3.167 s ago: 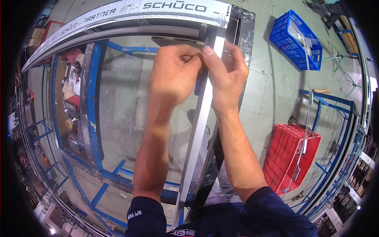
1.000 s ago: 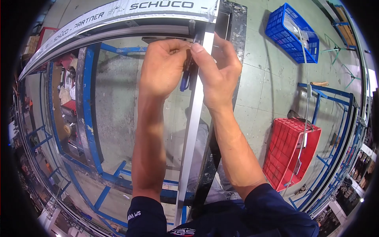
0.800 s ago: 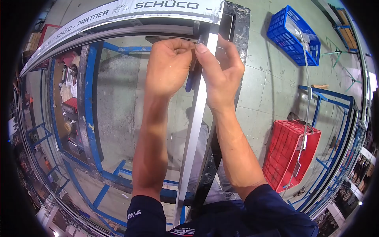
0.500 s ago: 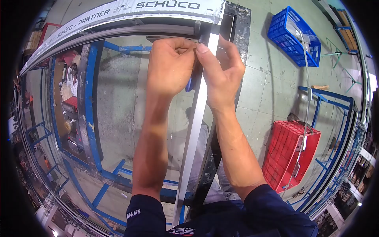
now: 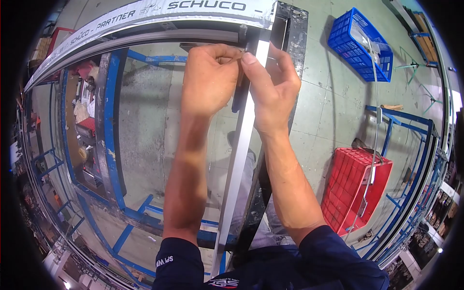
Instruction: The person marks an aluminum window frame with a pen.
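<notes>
Near the corner of a metal frame, my left hand (image 5: 211,79) is closed, its fingertips pinched on something I cannot make out. My right hand (image 5: 274,92) meets it there, thumb tip against the left fingertips and fingers curled over the silver profile (image 5: 238,159). A dark, slim object (image 5: 237,101) shows below my left hand, beside the profile; what it is I cannot tell. Across the top runs a profile covered in white printed film (image 5: 159,12).
A blue crate (image 5: 355,53) and a red crate (image 5: 338,186) stand on the floor at the right. Blue steel racks (image 5: 112,121) are at the left, with tools and a red box on a shelf. A black beam (image 5: 256,212) runs beside the silver profile.
Both hands stay nearly in place, their fingertips still together. The slim object below my left hand looked blue before and now shows darker and longer.
</notes>
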`<state>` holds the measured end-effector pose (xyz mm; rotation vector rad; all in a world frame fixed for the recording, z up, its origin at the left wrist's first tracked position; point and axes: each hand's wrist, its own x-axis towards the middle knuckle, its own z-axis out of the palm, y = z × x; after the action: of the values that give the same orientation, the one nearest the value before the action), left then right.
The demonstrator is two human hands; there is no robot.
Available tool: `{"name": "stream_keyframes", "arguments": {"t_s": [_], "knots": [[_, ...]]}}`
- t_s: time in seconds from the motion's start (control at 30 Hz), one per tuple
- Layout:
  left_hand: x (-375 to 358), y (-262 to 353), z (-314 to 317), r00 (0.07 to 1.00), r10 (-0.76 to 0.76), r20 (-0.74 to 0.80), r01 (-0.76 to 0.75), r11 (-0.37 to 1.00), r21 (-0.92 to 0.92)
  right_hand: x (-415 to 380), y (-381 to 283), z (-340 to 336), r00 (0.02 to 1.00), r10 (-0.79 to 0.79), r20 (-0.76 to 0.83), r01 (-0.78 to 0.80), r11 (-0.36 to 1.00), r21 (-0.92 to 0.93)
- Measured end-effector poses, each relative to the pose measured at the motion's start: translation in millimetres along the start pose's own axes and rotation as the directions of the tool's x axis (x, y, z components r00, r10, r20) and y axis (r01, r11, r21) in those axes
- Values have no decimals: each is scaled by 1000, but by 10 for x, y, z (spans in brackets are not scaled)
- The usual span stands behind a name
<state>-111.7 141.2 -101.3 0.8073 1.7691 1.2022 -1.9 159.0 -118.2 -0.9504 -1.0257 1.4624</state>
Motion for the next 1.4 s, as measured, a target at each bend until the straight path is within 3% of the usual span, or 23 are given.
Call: {"name": "stream_keyframes", "arguments": {"t_s": [0.13,0.23,0.33,0.43,0.53,0.63,0.87,0.93,1.03,1.13,1.2,1.27,1.33,1.37,1.4], "knots": [[20,-51,-16,1000,22,22,-21,999,-36,18,-5,-34,998,16,55,-18,999,26],[-66,0,-152,999,-26,39,25,999,34,20,-4,-26,998,27,54,-29,999,28],[-377,-41,-398,996,17,84,-14,999,-36,24,18,-33,995,69,66,-71,997,21],[-736,-151,-632,993,-81,88,72,992,101,5,5,-38,992,103,73,-105,994,21],[-1150,-184,-857,962,-264,65,259,963,79,12,-102,1,983,160,86,-165,985,57],[-1578,-277,-1080,962,-269,35,271,957,-104,-12,-110,11,980,172,97,-176,984,26],[-2752,45,-1492,932,-323,-164,291,938,-188,30,-236,-28,952,282,121,-269,957,-114],[-3140,183,-1474,884,-361,-297,310,928,-205,-2,-385,-8,943,307,125,-280,939,-199],[-3802,217,-1330,796,-404,-451,323,913,-248,40,-319,-126,962,223,159,-156,923,-351],[-4442,377,-948,645,-465,-607,326,885,-332,5,-468,-211,953,240,184,-142,892,-430],[-4805,448,-565,513,-483,-710,258,875,-409,-20,-510,-281,938,259,230,-153,905,-396],[-5116,572,-130,352,-536,-768,185,844,-504,-105,-490,-387,958,182,221,-90,924,-371],[-5461,510,277,223,-638,-737,118,768,-629,-196,-413,-588,971,118,206,-55,956,-289],[-5587,472,501,215,-640,-738,36,760,-649,-302,-567,-691,972,135,192,-48,915,-400],[-5728,477,729,193,-651,-735,-47,742,-669,-408,-525,-842,977,3,214,101,875,-474]]}}
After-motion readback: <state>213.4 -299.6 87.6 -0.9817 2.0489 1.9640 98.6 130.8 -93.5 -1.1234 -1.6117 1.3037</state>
